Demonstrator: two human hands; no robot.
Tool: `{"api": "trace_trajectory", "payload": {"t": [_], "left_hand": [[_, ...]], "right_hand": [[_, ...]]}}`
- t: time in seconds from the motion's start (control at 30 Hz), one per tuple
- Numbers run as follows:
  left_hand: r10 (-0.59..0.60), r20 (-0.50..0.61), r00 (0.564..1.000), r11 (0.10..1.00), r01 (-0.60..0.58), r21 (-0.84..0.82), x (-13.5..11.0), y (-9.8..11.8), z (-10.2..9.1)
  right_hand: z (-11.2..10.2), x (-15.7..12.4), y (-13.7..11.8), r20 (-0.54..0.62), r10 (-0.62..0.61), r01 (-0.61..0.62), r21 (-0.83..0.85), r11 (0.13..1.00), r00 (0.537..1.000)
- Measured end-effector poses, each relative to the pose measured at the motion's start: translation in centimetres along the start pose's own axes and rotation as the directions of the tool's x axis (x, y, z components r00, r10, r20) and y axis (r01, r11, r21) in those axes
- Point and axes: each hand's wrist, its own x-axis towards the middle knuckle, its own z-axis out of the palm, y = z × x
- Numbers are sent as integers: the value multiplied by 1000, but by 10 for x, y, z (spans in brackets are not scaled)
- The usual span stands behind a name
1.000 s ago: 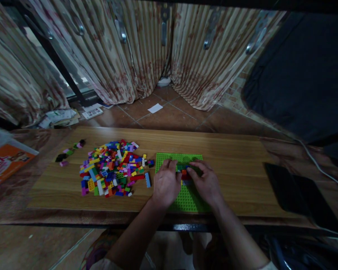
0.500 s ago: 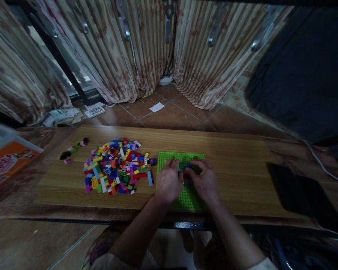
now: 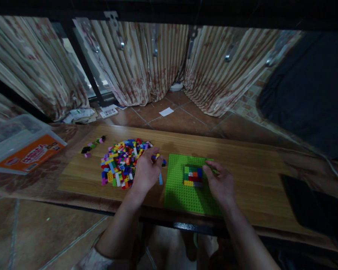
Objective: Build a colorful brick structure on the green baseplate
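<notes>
- both hands have pulled off the brick block (image 3: 193,177), which now sits alone on the green baseplate (image 3: 174,197), rows running sideways
- right hand (image 3: 219,183) open, fingers (image 3: 209,167) released just beside the block
- left hand (image 3: 146,173) at the brick pile (image 3: 120,165), can't tell if it's gripping anything

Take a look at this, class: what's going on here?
A person is working with bare hands at a wooden board. The right hand is just beside a small multicoloured stack of bricks on a green baseplate. The left hand is over the edge of a loose pile of bricks, near a light blue brick.
</notes>
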Motion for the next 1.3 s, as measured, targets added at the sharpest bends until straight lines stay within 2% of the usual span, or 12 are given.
{"api": "trace_trajectory", "payload": {"t": [0.13, 0.27, 0.33, 0.43, 0.5, 0.6, 0.87, 1.13, 1.3], "left_hand": [[-118, -122, 986, 981, 96, -169, 11, -9, -22], [-186, -233, 955, 955, 120, -270, 21, -17, -48], [-231, -287, 930, 932, 127, -340, 25, -21, -62], [-288, -346, 893, 884, 109, -455, 27, -25, -78], [-316, -370, 874, 856, 94, -508, 27, -27, -86], [-351, -380, 856, 818, 83, -569, 26, -27, -95], [-421, -343, 839, 688, 50, -724, 24, -30, -113], [-445, -300, 843, 611, 41, -790, 22, -31, -119], [-451, -290, 844, 587, 36, -809, 21, -32, -121]], "right_hand": [[5, -6, -21, -54, -83, 87, 60, 994, 995], [24, -26, -43, 62, -222, 214, 106, 971, 973], [37, -40, -53, 175, -305, 285, 128, 950, 936], [56, -59, -62, 339, -422, 405, 121, 906, 841], [68, -67, -65, 401, -469, 468, 109, 877, 786], [81, -72, -67, 430, -503, 516, 96, 851, 750], [107, -81, -75, 458, -529, 544, 112, 832, 714], [122, -83, -81, 387, -560, 579, 79, 812, 732], [128, -87, -89, 393, -559, 583, 68, 809, 730]]}}
